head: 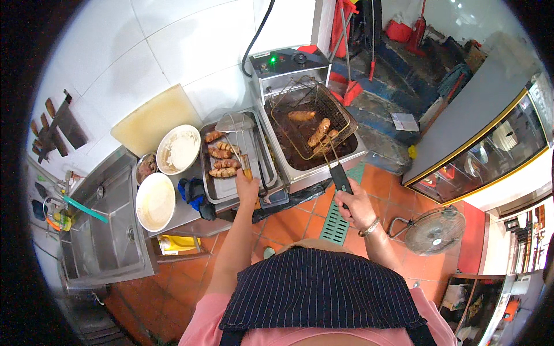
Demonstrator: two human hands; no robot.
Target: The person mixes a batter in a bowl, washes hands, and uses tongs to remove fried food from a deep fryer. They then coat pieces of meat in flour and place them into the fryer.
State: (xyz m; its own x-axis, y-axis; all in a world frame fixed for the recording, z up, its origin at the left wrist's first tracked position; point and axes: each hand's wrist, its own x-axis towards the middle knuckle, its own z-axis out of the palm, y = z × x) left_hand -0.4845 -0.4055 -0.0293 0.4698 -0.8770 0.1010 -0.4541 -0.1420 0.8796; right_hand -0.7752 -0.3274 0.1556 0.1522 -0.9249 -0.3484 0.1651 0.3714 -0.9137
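Note:
My left hand (247, 188) grips the wooden handle of a mesh skimmer (235, 123), whose head hangs over the far end of a metal tray (226, 188). Several browned, sausage-shaped pieces of food (220, 153) lie in that tray. In my right hand (356, 206) is the black handle (341, 178) of a wire fry basket (342, 106). The basket sits tilted in the well of a steel deep fryer (298, 174) of dark oil. Three browned pieces (319, 132) show in the basket. A green light glows on the fryer's control box (292, 63).
Two white bowls (155, 202) with pale contents and a bowl of meat (146, 168) stand left of the tray, beside a steel sink (110, 220). Knives (71, 129) hang on the wall. Behind the fryer are dark steps (376, 129). A fan (435, 230) stands at right.

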